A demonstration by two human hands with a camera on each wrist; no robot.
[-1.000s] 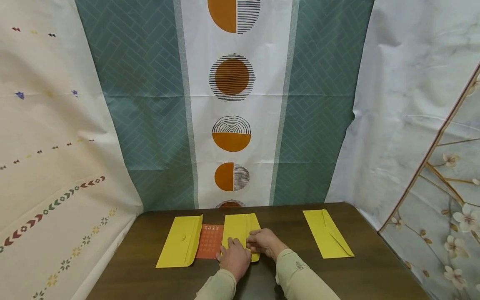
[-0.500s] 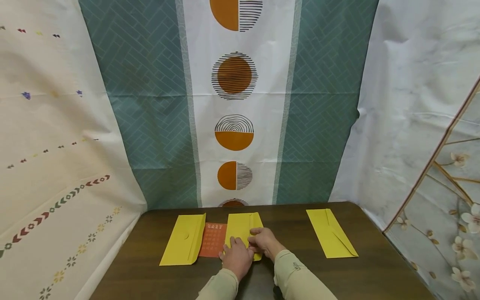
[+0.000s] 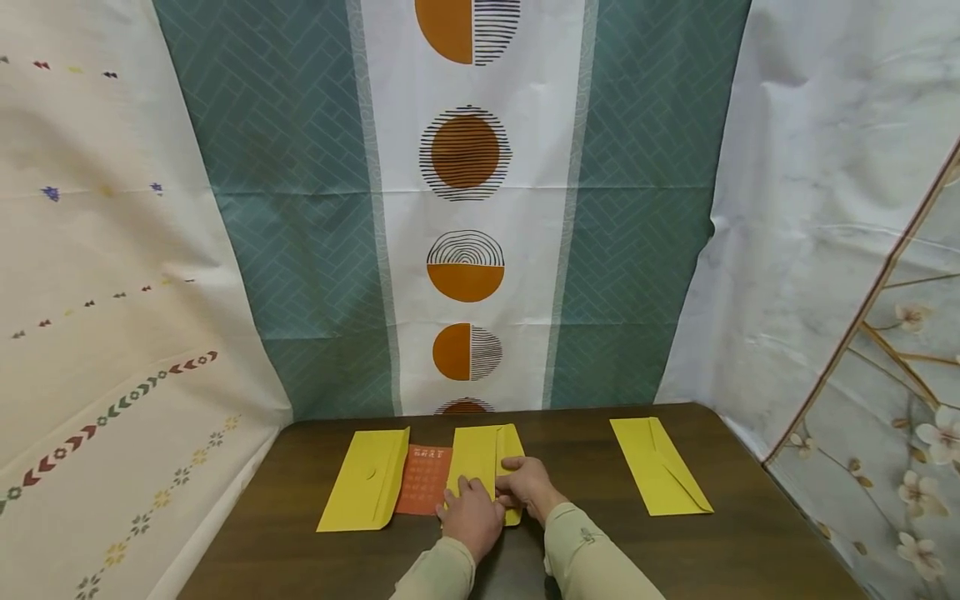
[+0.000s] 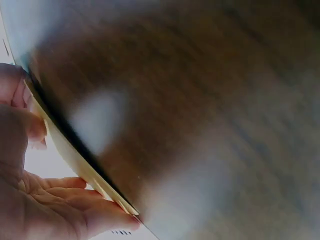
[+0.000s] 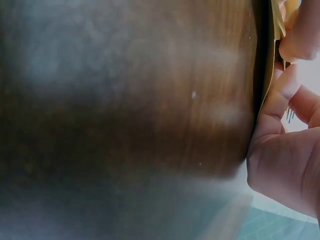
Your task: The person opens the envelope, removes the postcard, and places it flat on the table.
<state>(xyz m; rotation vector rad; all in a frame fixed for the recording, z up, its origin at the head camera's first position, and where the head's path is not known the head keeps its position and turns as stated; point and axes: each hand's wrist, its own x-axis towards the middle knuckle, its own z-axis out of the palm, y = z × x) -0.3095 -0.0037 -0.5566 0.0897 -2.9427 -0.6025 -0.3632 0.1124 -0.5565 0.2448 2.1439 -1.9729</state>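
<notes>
A yellow envelope (image 3: 474, 454) lies flat near the table's middle, its flap along the right side. My left hand (image 3: 472, 512) presses on its lower part with fairly straight, spread fingers. At the flap side, my right hand (image 3: 527, 486) pinches the envelope with curled fingers; its exact hold under the flap is partly hidden. Both wrist views show the envelope edge-on beside the left hand (image 4: 60, 200) and the right hand (image 5: 285, 150). Just left of it lies a red card (image 3: 424, 481) with rows of pale writing.
Another yellow envelope (image 3: 362, 483) lies left of the red card, its flap side towards the card. A third yellow envelope (image 3: 660, 467) lies apart on the right. The dark wooden table (image 3: 585, 442) ends at hanging patterned cloths (image 3: 637, 250) behind and at both sides.
The head view shifts slightly. Both hands stay on the middle envelope, with only very small finger movement at its flap. The other envelopes and the red card stay put.
</notes>
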